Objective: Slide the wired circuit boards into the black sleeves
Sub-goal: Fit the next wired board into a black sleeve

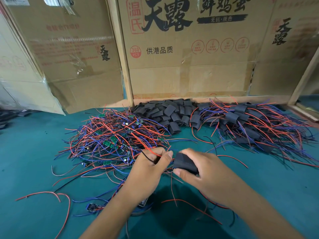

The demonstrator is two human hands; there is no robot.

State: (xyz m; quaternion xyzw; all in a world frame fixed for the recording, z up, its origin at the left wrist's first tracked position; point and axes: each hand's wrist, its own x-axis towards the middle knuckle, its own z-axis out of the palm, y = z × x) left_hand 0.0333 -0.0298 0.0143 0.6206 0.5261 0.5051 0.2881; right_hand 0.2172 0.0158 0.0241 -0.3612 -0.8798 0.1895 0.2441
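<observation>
The right hand grips a black sleeve between thumb and fingers, just beside the left hand, which pinches red and black wires; the board on them is hidden. Beyond the left hand lies a tangle of wired circuit boards on the green counter. Beyond the right hand sit empty sleeves and finished sleeved boards.
</observation>
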